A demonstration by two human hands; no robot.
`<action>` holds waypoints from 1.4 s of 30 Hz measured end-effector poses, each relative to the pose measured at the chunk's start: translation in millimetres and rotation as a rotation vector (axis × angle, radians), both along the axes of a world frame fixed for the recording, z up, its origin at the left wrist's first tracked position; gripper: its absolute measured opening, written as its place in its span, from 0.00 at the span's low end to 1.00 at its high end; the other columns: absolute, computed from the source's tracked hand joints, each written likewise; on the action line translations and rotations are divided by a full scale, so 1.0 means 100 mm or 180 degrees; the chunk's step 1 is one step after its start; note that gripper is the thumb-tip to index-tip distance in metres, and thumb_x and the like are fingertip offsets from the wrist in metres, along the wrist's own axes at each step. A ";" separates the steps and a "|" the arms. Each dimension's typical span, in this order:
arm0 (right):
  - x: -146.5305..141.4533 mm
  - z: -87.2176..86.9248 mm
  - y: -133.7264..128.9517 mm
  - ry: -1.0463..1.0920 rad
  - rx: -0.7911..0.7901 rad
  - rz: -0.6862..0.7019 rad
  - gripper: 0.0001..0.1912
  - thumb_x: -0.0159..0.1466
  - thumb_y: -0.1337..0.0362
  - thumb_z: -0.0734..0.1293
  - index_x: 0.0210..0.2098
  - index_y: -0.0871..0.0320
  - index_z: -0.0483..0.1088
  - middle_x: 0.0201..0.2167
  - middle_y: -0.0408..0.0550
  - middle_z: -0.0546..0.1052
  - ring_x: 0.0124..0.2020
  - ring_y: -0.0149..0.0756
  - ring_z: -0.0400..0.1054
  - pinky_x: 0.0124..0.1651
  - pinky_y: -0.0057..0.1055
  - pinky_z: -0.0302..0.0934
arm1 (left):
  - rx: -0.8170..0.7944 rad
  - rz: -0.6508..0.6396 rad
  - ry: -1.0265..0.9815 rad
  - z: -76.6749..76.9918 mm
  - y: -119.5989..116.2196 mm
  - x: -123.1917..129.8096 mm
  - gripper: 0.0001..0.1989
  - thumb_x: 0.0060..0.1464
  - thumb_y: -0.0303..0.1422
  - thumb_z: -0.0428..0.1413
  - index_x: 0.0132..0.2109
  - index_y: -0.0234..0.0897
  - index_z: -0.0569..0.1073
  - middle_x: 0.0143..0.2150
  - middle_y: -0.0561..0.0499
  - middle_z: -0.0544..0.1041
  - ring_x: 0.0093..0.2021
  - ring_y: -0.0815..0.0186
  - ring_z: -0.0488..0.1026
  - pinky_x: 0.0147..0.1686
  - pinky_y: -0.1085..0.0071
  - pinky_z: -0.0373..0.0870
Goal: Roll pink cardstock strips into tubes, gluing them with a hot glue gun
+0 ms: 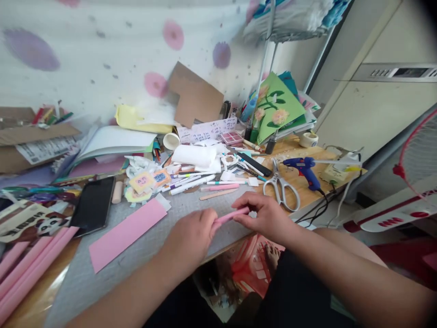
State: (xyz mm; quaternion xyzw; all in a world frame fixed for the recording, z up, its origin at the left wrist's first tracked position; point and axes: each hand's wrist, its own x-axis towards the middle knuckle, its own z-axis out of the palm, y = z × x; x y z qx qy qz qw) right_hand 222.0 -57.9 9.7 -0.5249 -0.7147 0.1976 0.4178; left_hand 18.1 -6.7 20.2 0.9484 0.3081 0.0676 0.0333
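Between my two hands runs a thin pink roll point(227, 217) that looks like rolled paper, held just above the near table edge. My left hand point(194, 232) is closed around its left end, hiding that part. At the other end, the thumb and fingers of my right hand point(257, 212) pinch it. A flat strip of pink paper point(128, 234) lies on the grey mat point(143, 269) left of my left hand. Beyond my hands, a wooden stick point(215, 194) and a pink and white pen-like stick point(220, 187) rest on the mat.
Scissors point(282, 187) and a blue glue gun point(303, 169) with a cord lie to the right. Pens and crumpled white paper point(196, 157) clutter the back. At left are a black phone point(92, 205) and several pink paper tubes point(36, 273).
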 end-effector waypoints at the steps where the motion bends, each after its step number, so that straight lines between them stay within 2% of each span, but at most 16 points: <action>1: -0.05 0.05 -0.04 0.0257 0.0044 -0.0047 0.09 0.61 0.61 0.68 0.36 0.61 0.71 0.27 0.46 0.74 0.27 0.30 0.68 0.30 0.26 0.64 | -0.0158 0.0026 -0.0157 0.03 -0.06 -0.04 0.12 0.67 0.34 0.42 0.37 0.36 0.64 0.29 0.52 0.71 0.28 0.65 0.70 0.27 0.72 0.63; 3: -0.18 0.15 -0.14 0.0652 0.0154 -0.0005 0.13 0.62 0.56 0.67 0.36 0.61 0.71 0.26 0.45 0.74 0.27 0.30 0.68 0.30 0.27 0.65 | -0.0760 -0.0023 -0.0703 0.05 -0.18 -0.12 0.14 0.68 0.37 0.38 0.38 0.38 0.64 0.29 0.54 0.71 0.28 0.68 0.70 0.28 0.73 0.63; 6: -0.37 0.28 -0.26 0.1154 0.0166 0.0269 0.14 0.60 0.53 0.69 0.34 0.60 0.73 0.27 0.45 0.74 0.29 0.31 0.68 0.32 0.28 0.65 | -0.1728 -0.0129 -0.1695 0.01 -0.37 -0.19 0.15 0.67 0.42 0.40 0.38 0.39 0.65 0.31 0.53 0.71 0.30 0.67 0.69 0.32 0.72 0.63; 10: -0.52 0.36 -0.33 0.1719 -0.0024 0.0750 0.10 0.58 0.58 0.72 0.32 0.60 0.76 0.29 0.46 0.73 0.31 0.31 0.68 0.35 0.29 0.63 | -0.2129 -0.0181 -0.2425 -0.06 -0.54 -0.22 0.18 0.65 0.46 0.43 0.36 0.37 0.65 0.32 0.51 0.71 0.31 0.66 0.66 0.32 0.72 0.63; 16: -0.60 0.42 -0.39 0.1724 0.0123 0.1037 0.10 0.58 0.60 0.73 0.30 0.63 0.76 0.28 0.47 0.73 0.29 0.30 0.67 0.34 0.27 0.63 | -0.2146 -0.0177 -0.2575 -0.07 -0.73 -0.26 0.22 0.65 0.48 0.40 0.28 0.38 0.58 0.34 0.49 0.70 0.34 0.66 0.67 0.37 0.70 0.65; 20: -0.64 0.44 -0.41 0.1603 0.0204 0.1032 0.12 0.58 0.58 0.72 0.28 0.62 0.75 0.26 0.45 0.72 0.28 0.29 0.67 0.33 0.26 0.62 | -0.2021 -0.0033 -0.2477 -0.02 -0.76 -0.35 0.20 0.64 0.47 0.43 0.29 0.38 0.62 0.27 0.52 0.66 0.29 0.67 0.63 0.35 0.69 0.63; 24: -0.68 0.47 -0.40 0.1456 0.0357 0.1078 0.15 0.59 0.53 0.71 0.29 0.60 0.75 0.26 0.45 0.73 0.28 0.30 0.67 0.33 0.28 0.63 | -0.2058 0.0061 -0.2304 0.12 -0.75 -0.38 0.18 0.64 0.44 0.46 0.30 0.37 0.64 0.25 0.54 0.66 0.27 0.68 0.64 0.30 0.72 0.60; 26: -0.69 0.47 -0.40 0.1275 0.0505 0.1089 0.14 0.60 0.53 0.70 0.31 0.59 0.75 0.27 0.45 0.73 0.29 0.30 0.68 0.33 0.28 0.62 | -0.2102 0.0114 -0.2319 0.18 -0.75 -0.37 0.18 0.64 0.46 0.45 0.32 0.37 0.64 0.24 0.55 0.66 0.25 0.69 0.63 0.28 0.73 0.59; 28: -0.69 0.48 -0.40 0.1103 0.0834 0.0949 0.13 0.59 0.55 0.71 0.38 0.58 0.73 0.28 0.44 0.72 0.31 0.31 0.67 0.35 0.29 0.62 | -0.2075 0.0215 -0.2410 0.20 -0.75 -0.35 0.19 0.64 0.48 0.44 0.32 0.38 0.63 0.24 0.57 0.62 0.25 0.70 0.60 0.27 0.73 0.58; 30: -0.67 0.49 -0.41 0.0971 0.1227 0.0794 0.17 0.58 0.57 0.72 0.43 0.57 0.70 0.31 0.44 0.71 0.33 0.31 0.66 0.37 0.29 0.62 | -0.2011 0.0317 -0.2493 0.19 -0.75 -0.35 0.21 0.63 0.50 0.44 0.32 0.38 0.61 0.24 0.57 0.58 0.25 0.70 0.56 0.26 0.73 0.56; 32: -0.65 0.50 -0.42 0.0833 0.1401 0.0808 0.16 0.59 0.60 0.72 0.43 0.57 0.69 0.33 0.44 0.69 0.35 0.31 0.64 0.39 0.29 0.62 | -0.1962 0.0395 -0.2524 0.17 -0.74 -0.35 0.22 0.62 0.52 0.44 0.31 0.38 0.60 0.26 0.57 0.57 0.26 0.70 0.54 0.27 0.73 0.55; 37: -0.63 0.51 -0.39 0.0668 0.1396 0.0739 0.09 0.59 0.65 0.71 0.38 0.56 0.70 0.33 0.44 0.68 0.35 0.31 0.63 0.38 0.28 0.62 | -0.1974 0.0528 -0.2449 0.13 -0.72 -0.38 0.22 0.62 0.52 0.45 0.32 0.37 0.61 0.26 0.56 0.59 0.27 0.69 0.55 0.27 0.73 0.54; 42: -0.62 0.49 -0.34 0.0516 0.1385 0.0611 0.07 0.59 0.67 0.72 0.35 0.55 0.69 0.32 0.43 0.68 0.35 0.30 0.64 0.37 0.28 0.62 | -0.2003 0.0465 -0.2358 0.08 -0.71 -0.37 0.22 0.64 0.50 0.43 0.34 0.36 0.64 0.27 0.56 0.61 0.27 0.69 0.58 0.28 0.72 0.55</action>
